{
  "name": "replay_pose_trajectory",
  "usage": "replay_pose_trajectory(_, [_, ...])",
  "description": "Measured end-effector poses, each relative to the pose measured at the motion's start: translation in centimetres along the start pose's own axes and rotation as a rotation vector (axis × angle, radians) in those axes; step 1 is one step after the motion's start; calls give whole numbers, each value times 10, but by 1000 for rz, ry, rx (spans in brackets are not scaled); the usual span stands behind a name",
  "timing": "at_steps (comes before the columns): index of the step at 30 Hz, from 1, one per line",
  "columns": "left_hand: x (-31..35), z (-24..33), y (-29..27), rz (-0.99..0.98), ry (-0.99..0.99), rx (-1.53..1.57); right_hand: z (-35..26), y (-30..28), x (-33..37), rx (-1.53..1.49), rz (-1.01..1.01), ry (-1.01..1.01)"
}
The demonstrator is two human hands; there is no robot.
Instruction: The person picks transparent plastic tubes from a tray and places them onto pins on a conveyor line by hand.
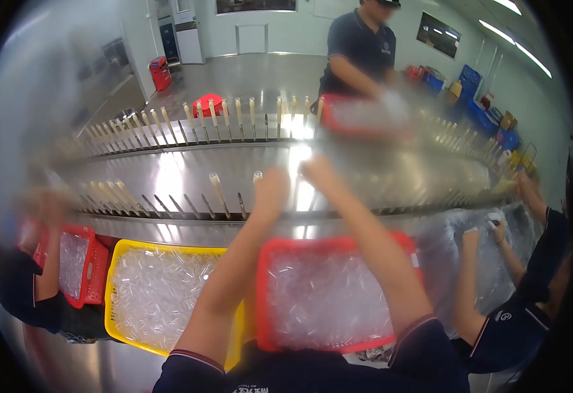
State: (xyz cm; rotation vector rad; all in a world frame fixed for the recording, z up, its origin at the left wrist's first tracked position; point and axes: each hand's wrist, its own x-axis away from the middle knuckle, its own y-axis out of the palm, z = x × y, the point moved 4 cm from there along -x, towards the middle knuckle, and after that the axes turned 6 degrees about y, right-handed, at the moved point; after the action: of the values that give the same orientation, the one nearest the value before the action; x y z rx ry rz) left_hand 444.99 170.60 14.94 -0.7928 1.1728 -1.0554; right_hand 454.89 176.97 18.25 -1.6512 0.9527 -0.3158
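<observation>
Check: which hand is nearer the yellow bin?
Left. The left hand is up at the row of pegs, above the yellow bin's right end. The right hand is farther right, over the metal table beyond the red bin.

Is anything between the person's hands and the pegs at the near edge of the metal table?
Nothing visible. The left hand and right hand are already up at the near row of pegs, past the red tray of clear tubes. Motion blur hides whether either hand holds a tube.

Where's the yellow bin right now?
In the head view, the yellow bin sits lower left, between two red bins, just left of the left hand's forearm.
</observation>
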Motion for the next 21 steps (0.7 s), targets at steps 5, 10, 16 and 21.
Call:
replay_pose_trajectory(5, [80,14,-20,675,123,345,-18,2,4,317,2,144])
replay_pose_trajectory(10, [158,-81,-14,182,-391,1789,-20,-12,63,8,350,62])
replay_pose_trajectory(16, [216,-144,-91,277,-600,2056,-72,78,239,-1075,-163,729])
replay_pose_trajectory(21, [233,-170,-133,82,-506,1623,-135,75,324,-1704,-399,1121])
